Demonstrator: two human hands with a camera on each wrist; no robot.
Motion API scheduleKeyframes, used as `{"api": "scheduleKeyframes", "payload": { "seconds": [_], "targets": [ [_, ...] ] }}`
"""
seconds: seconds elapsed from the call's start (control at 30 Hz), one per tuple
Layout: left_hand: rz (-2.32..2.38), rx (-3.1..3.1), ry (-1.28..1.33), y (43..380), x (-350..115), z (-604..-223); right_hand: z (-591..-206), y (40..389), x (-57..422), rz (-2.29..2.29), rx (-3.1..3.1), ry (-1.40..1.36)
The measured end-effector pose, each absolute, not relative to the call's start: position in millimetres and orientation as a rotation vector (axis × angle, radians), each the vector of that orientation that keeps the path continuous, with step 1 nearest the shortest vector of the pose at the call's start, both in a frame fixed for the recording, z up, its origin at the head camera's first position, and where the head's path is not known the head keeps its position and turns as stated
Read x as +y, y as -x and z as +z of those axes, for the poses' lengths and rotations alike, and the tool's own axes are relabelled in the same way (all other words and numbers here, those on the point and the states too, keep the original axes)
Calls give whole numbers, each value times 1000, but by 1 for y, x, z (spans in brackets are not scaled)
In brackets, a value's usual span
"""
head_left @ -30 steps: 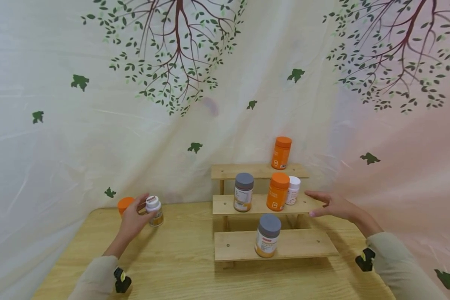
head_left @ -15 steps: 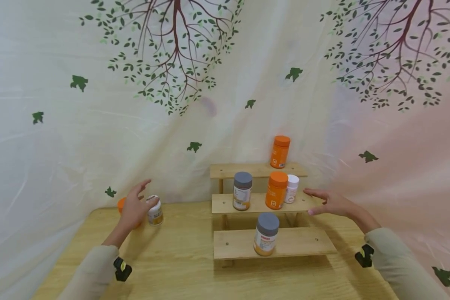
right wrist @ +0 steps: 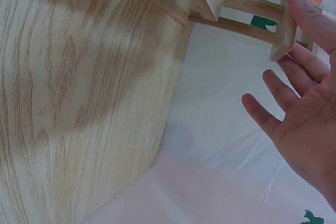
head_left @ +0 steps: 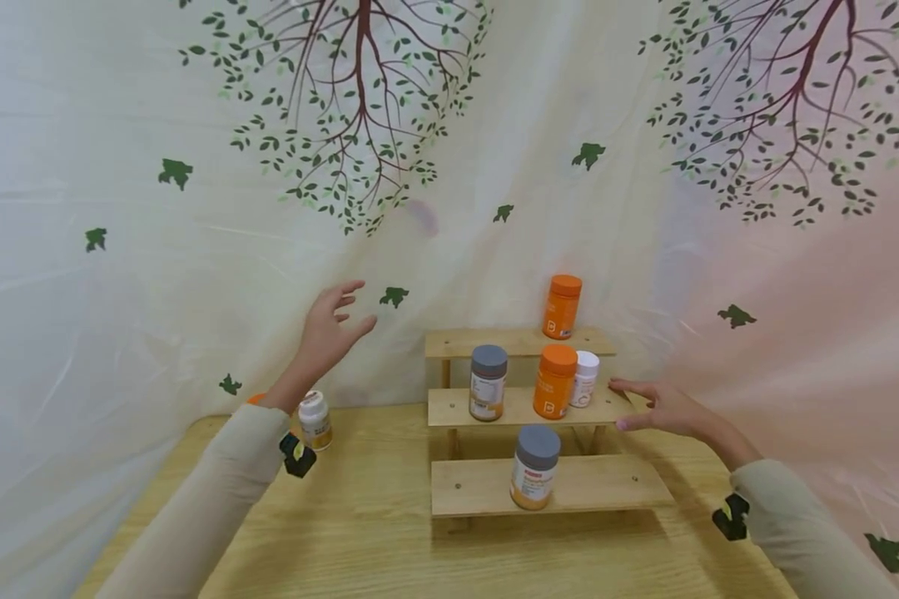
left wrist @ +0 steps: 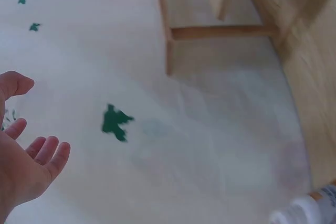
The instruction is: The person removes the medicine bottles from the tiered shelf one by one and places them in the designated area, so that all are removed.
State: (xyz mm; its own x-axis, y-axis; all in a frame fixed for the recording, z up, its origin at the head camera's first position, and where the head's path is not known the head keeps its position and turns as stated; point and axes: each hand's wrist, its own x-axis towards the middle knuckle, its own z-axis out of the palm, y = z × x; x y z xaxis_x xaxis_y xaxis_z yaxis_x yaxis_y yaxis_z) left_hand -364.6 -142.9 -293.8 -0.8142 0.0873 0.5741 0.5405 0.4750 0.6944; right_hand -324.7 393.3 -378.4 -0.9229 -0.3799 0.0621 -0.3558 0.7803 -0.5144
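Observation:
My left hand (head_left: 332, 324) is raised in the air left of the wooden tiered stand (head_left: 449, 491), fingers spread and holding nothing. Below its wrist, on the table, stand a white-capped pill bottle (head_left: 315, 423) and an orange-lidded jar (head_left: 256, 399), mostly hidden by the forearm. In the left wrist view the white-capped bottle (left wrist: 310, 211) shows at the lower corner. At the stand's right end, my right hand (head_left: 670, 412) pinches the middle shelf (right wrist: 286, 38) between thumb and forefinger; its other fingers (right wrist: 262, 116) extend loosely.
On the middle shelf stand a grey-lidded jar (head_left: 488, 383), an orange jar (head_left: 555, 383) and a white bottle (head_left: 584, 380). Another orange jar (head_left: 563, 308) is on the top shelf, and a grey-lidded jar (head_left: 535, 467) on the bottom one. A leaf-printed curtain (head_left: 270, 249) hangs behind.
My left hand has left the white-capped bottle and orange-lidded jar, rising up and to the right. Those two stay on the table. The right hand keeps its place at the shelf end.

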Motion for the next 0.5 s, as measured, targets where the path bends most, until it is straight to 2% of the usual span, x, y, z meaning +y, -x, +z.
{"api": "scheduleKeyframes", "payload": {
  "seconds": [0.23,0.5],
  "targets": [
    [-1469,-2279,634,366,-82,-244,-380,321,395,-855,2921,639],
    [-1545,-2348,737,368,-15,-223,-381,322,398,-862,2898,666]
  ]
}}
